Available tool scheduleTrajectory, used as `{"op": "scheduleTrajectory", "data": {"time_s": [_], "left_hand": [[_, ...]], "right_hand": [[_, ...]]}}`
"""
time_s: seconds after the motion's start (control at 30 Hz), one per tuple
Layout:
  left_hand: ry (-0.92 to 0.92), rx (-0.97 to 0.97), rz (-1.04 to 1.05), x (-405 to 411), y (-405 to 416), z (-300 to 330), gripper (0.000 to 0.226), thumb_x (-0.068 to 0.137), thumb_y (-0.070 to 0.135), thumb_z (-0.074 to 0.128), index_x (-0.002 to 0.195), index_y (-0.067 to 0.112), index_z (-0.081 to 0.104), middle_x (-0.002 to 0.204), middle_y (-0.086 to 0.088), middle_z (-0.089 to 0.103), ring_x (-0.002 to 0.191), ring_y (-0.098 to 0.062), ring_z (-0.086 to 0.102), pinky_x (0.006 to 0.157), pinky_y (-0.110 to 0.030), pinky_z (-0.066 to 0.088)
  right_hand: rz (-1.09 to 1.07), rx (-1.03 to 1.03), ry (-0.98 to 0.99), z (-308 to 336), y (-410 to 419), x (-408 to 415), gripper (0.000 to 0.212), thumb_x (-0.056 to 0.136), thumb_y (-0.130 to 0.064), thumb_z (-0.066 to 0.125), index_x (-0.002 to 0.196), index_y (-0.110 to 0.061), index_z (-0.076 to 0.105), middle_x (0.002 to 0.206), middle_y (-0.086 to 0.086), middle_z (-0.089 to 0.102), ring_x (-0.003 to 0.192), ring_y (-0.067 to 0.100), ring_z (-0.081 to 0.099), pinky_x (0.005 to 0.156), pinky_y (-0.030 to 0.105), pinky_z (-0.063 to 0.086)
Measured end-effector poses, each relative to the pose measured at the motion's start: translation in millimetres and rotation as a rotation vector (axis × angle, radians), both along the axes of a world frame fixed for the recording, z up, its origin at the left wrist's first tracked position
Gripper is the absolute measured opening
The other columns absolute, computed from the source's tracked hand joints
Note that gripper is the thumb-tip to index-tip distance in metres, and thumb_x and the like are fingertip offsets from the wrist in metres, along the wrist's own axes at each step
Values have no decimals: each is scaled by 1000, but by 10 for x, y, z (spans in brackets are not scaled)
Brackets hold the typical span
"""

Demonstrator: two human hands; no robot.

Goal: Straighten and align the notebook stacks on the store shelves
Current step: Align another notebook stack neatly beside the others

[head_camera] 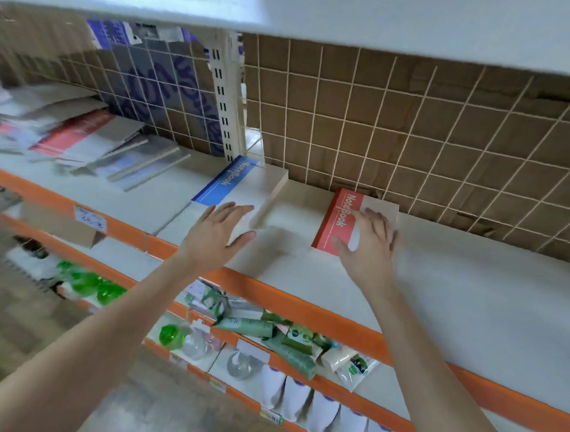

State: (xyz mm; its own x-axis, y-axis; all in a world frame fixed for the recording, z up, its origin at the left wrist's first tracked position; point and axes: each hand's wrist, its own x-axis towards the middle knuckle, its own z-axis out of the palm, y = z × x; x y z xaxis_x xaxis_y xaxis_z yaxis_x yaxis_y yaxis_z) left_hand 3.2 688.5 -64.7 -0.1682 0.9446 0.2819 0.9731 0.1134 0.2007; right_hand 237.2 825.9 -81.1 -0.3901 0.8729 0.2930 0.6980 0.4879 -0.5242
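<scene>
While the right hand point(369, 242) lay with fingers spread on the red notebook stack point(337, 219), left hand point(219, 234) open beside it, the stack looked stiff, heavy; best squared from its edges

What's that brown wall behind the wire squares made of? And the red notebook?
Brown wall: looks like cardboard, matte brown, with creases and torn edges. Red notebook: probably paper with a smooth printed card cover; the pale page edges show in the stack.

Bare shelf point(470, 289) right of the red notebook stack point(339, 218).
</scene>
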Motion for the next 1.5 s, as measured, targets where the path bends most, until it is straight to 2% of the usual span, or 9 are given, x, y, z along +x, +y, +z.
{"op": "scheduleTrajectory", "data": {"time_s": [0.1,0.23,0.37,0.5,0.8,0.93,1.13,1.37,1.5], "left_hand": [[74,-17,161,-289,-296,93,82,87,68,8,142,14,38,143,-3,45,139,-21,31,115,-38,17],[92,-27,313,-905,-657,196,58,98,50,29,146,17,31,150,-2,34,143,-20,21,117,-39,11],[85,28,426,-1702,-1039,302,58,97,46,35,146,15,31,152,-7,31,143,-22,21,117,-41,10],[69,-4,477,-2582,-1436,339,60,98,47,34,149,17,23,156,-5,20,145,-21,13,117,-41,7],[69,-101,417,-4017,-1903,308,64,97,50,31,150,19,14,158,-3,10,146,-22,4,118,-44,5],[31,-124,356,-4378,-1675,234,65,99,46,29,151,14,8,159,-4,5,146,-20,1,117,-38,0],[51,-126,234,-4851,-1134,177,66,99,43,33,151,10,10,158,-7,6,145,-23,7,116,-36,2],[126,-179,41,-5305,-572,122,69,97,52,28,150,12,12,158,-5,7,146,-19,2,118,-36,-1],[142,-178,-63,-5447,-405,44,72,95,55,29,149,11,16,157,-6,15,145,-20,7,118,-35,-1]], "right_hand": [[96,38,8,147,-217,-470,59,87,-38,63,139,-21,42,144,0,37,140,23,19,115,45,2],[248,90,-54,236,-578,-1179,62,89,-44,57,142,-19,36,146,0,32,140,19,16,114,42,1],[315,53,-97,232,-914,-2019,68,91,-52,50,147,-22,26,155,0,20,144,15,7,115,44,-2],[352,14,-74,180,-1300,-2935,69,91,-52,50,148,-21,24,155,-1,20,145,15,6,114,45,-4],[365,-13,-126,211,-1733,-4528,70,93,-50,47,149,-17,21,157,2,16,145,16,5,114,47,-3],[343,-14,-165,232,-1586,-4895,75,93,-50,47,151,-17,13,159,2,9,146,16,2,114,48,-1],[345,-43,-106,210,-1196,-5479,78,91,-54,50,151,-17,15,159,1,11,146,15,3,114,44,1],[393,-139,-278,124,-900,-5991,97,81,-67,51,152,-24,-1,160,-3,-4,146,16,-4,117,50,4],[392,-179,-396,48,-894,-6088,97,81,-73,42,152,-24,-2,160,-4,-9,145,12,-10,115,43,-1]]}}
